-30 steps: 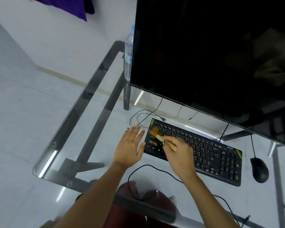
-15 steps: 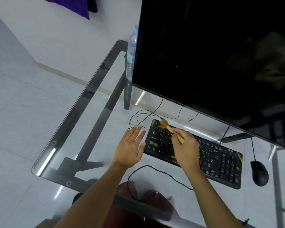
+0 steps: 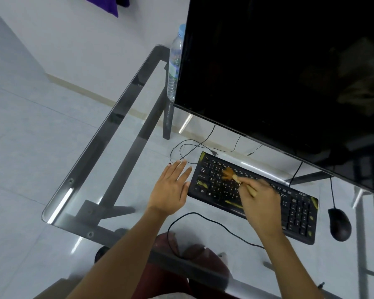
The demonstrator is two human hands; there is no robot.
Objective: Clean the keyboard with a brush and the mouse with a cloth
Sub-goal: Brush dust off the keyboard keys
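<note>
Compared with half a second ago: brush (image 3: 235,176) lower on the keyboard (image 3: 294,210), bristles now over the upper letter rows left of centre, no longer at the top left corner. Held in the right hand (image 3: 260,205), fingers closed around the pale handle, hand a little blurred. Left hand (image 3: 172,187) in the same place as before, flat and open with fingers spread, resting on the glass just beside the left end of the keyboard, holding nothing. Keyboard black with yellowish smears at its corners and front edge, lying in the lower middle of the frame. Black mouse (image 3: 339,224) to the right of the keyboard, apart from it, untouched. Cloth not visible.

Glass table (image 3: 108,160) with a dark metal frame, pale tiled floor seen through it. Large dark monitor (image 3: 289,67) filling the upper right. Clear water bottle (image 3: 174,63) upright behind its left edge. Thin black cables (image 3: 205,220) across the glass. White wall at upper left, with purple fabric (image 3: 108,4) at the top edge.
</note>
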